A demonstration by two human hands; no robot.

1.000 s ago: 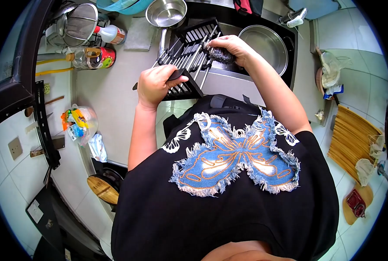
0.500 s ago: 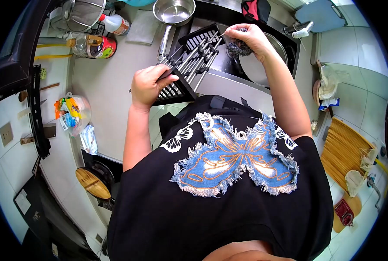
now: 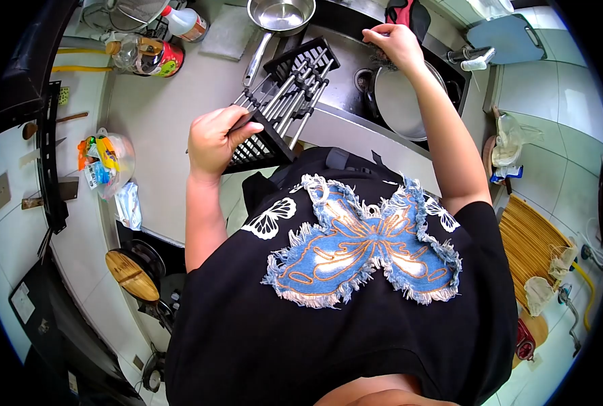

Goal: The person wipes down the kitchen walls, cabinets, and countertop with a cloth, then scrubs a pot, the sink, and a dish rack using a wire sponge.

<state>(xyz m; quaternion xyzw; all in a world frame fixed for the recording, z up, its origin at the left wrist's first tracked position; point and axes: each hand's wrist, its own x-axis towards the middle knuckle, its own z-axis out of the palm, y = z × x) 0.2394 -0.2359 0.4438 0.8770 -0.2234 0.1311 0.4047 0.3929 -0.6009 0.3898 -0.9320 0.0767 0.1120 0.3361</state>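
Note:
My left hand (image 3: 213, 141) grips the near black plastic end of an extendable drain rack (image 3: 294, 95). The rack has black slatted ends joined by several metal rods, and it is held tilted at the front of the counter. Up and to the right, my right hand (image 3: 397, 49) is closed, with a dark steel wool scourer (image 3: 382, 61) showing below its fingers. That hand is apart from the rack, over the sink (image 3: 342, 51). A large pale round pan (image 3: 404, 101) sits in the sink beneath my right forearm.
A steel saucepan (image 3: 282, 15) stands behind the rack, its handle toward me. On the left are a spray bottle (image 3: 185, 24), a red-labelled bottle (image 3: 165, 59), a grey cloth (image 3: 227, 32) and a plastic bag of packets (image 3: 112, 159). The faucet (image 3: 465, 54) is at the right.
My right hand has moved away from the rack's far end, upward over the sink with the scourer. The rack and my left hand have shifted slightly left and down in view.

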